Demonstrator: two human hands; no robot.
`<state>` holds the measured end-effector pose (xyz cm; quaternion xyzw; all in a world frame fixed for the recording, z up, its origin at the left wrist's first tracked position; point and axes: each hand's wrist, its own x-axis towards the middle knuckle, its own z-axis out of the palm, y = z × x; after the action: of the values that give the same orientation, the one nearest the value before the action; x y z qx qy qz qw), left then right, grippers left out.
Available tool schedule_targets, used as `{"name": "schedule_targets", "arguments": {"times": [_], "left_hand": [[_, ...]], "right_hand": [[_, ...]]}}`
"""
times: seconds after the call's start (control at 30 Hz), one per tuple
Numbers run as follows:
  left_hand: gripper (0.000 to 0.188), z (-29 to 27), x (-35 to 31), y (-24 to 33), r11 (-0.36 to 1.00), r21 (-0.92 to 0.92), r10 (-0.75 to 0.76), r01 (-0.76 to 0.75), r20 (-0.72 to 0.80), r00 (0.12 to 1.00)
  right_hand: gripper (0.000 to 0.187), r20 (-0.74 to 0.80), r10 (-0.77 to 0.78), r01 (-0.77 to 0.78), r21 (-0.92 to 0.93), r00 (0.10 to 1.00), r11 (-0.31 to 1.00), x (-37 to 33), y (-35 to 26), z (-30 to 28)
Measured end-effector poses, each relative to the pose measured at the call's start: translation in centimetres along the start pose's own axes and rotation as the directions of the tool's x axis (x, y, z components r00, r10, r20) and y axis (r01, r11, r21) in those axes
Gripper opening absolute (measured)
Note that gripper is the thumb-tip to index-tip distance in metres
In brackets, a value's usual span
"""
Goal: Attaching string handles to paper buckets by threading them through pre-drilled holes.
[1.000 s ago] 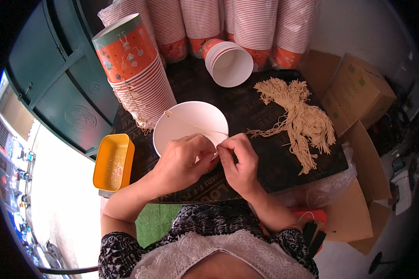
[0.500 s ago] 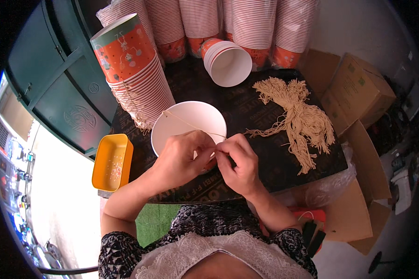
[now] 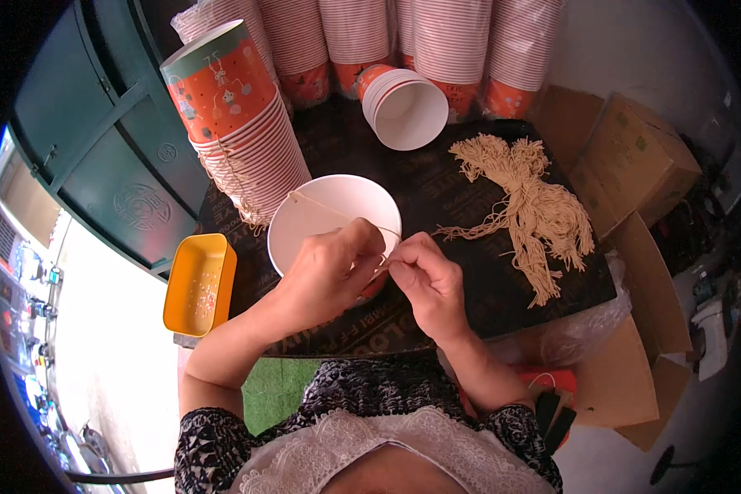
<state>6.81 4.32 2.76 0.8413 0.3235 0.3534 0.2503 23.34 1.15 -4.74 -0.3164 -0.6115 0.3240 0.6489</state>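
A white-lined paper bucket [image 3: 305,226] stands on the black table in front of me, and a beige cord [image 3: 329,208] runs across its mouth from the far left rim to the near right rim. At that near right side my left hand [image 3: 331,263] is closed in a pinch on the cord, partly covering the bucket. Close beside it my right hand [image 3: 426,281] pinches the cord's end with thumb and forefinger. The fingertips nearly meet, and the fine detail between them is hidden.
A tall stack of orange buckets [image 3: 251,160] with cords hanging stands at left, near a yellow tray [image 3: 173,284] of small bits. A bundle of beige cords [image 3: 514,206] lies at right. More buckets [image 3: 412,115] lie behind, before wrapped stacks [image 3: 449,41]. Cardboard boxes [image 3: 634,156] stand right.
My hands have moved slightly apart at the fingertips, the right one a little to the right. The left hand has turned slightly, its knuckles higher. The bucket stays in place.
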Motion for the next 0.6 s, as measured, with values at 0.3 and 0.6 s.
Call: {"name": "schedule_targets", "arguments": {"times": [0.3,0.6], "left_hand": [[0.010,-0.3,-0.2,0.2,0.989,0.032,0.145,-0.148,0.071,0.987],[0.009,-0.2,-0.5,-0.7,0.970,0.123,0.204,-0.209,0.050,0.978]], "right_hand": [[0.004,-0.028,0.072,-0.070,0.069,0.997,0.995,-0.2,0.1,0.1],[0.005,-0.057,-0.116,0.095,-0.281,0.992,0.955,0.3,-0.8,-0.9]]}}
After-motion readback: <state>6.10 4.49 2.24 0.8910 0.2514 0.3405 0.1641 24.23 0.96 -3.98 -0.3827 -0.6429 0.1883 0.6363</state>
